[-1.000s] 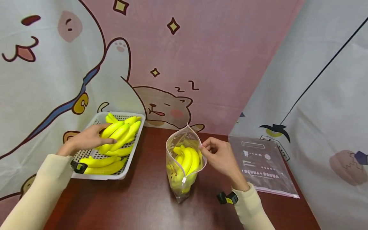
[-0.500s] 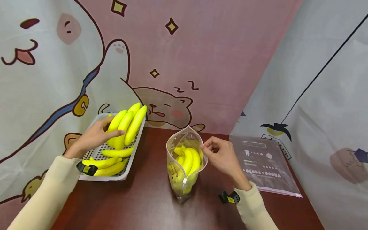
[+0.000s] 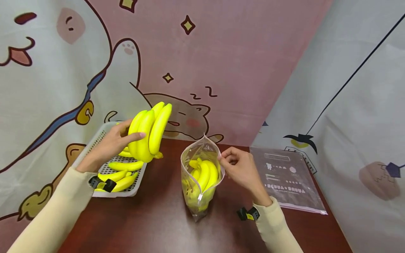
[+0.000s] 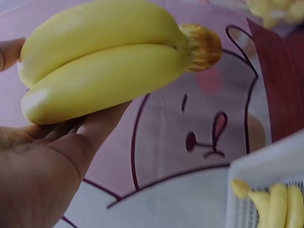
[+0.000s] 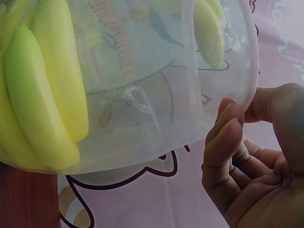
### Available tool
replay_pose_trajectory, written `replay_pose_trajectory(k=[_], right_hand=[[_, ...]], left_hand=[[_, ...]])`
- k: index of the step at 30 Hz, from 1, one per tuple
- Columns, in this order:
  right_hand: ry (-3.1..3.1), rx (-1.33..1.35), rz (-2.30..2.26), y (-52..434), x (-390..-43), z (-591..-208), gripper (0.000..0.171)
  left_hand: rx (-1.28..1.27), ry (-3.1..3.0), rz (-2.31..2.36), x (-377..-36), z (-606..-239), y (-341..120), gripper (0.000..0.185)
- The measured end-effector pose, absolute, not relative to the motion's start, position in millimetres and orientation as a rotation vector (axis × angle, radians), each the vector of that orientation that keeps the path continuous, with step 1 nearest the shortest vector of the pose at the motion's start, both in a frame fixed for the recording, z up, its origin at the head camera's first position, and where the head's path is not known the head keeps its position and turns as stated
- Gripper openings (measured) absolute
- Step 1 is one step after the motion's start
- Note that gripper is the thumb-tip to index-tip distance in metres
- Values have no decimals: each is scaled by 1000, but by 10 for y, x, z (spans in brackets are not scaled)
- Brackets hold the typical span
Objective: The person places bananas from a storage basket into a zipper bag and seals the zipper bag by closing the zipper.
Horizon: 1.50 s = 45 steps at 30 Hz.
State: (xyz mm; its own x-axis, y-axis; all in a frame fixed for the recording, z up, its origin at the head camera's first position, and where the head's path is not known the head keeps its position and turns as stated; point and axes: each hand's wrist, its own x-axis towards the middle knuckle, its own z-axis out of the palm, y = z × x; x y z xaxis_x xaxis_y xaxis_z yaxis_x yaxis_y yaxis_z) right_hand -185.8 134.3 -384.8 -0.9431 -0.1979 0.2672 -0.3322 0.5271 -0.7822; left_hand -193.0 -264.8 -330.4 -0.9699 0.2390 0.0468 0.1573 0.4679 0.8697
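Observation:
My left hand (image 3: 110, 144) grips a bunch of yellow bananas (image 3: 146, 135) in the air, between the basket and the bag. In the left wrist view the brown stem end of this bunch (image 4: 104, 57) points away from my palm. My right hand (image 3: 240, 168) pinches the rim of a clear zip bag (image 3: 193, 208) between thumb and fingertips, and the bag's mouth gapes wide. Inside the bag sits another bunch of bananas (image 3: 207, 175). The right wrist view shows the pinched rim close to my fingers (image 5: 225, 137), with bananas (image 5: 42, 95) behind the plastic.
A white perforated basket (image 3: 139, 182) on the left holds more bananas (image 3: 123, 179). A second, flat zip bag (image 3: 284, 179) with printed marks lies to the right on the dark red table (image 3: 158, 218). Cartoon-printed cloth (image 3: 240, 77) hangs behind and beside the table.
My left hand has lifted the banana bunch out of the basket and carried it up and to the right. My right hand keeps its pinch on the bag's rim.

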Motion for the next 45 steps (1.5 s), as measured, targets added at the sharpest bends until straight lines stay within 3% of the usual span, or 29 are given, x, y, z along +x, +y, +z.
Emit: replay_pose_trajectory(k=[17, 26, 45], right_hand=[[-2621, 477, 1315, 1300, -1877, -3832, 8], [-2606, 507, 1282, 1293, -1882, -3825, 10], [-2614, 459, 1345, 1291, -1923, -3817, 8]], left_hand=[[575, 2444, 1852, -1805, -2934, -2075, 38], [614, 2348, 1840, -1740, -2806, -1816, 48], [425, 2353, 1597, -1745, -2952, -1334, 74]])
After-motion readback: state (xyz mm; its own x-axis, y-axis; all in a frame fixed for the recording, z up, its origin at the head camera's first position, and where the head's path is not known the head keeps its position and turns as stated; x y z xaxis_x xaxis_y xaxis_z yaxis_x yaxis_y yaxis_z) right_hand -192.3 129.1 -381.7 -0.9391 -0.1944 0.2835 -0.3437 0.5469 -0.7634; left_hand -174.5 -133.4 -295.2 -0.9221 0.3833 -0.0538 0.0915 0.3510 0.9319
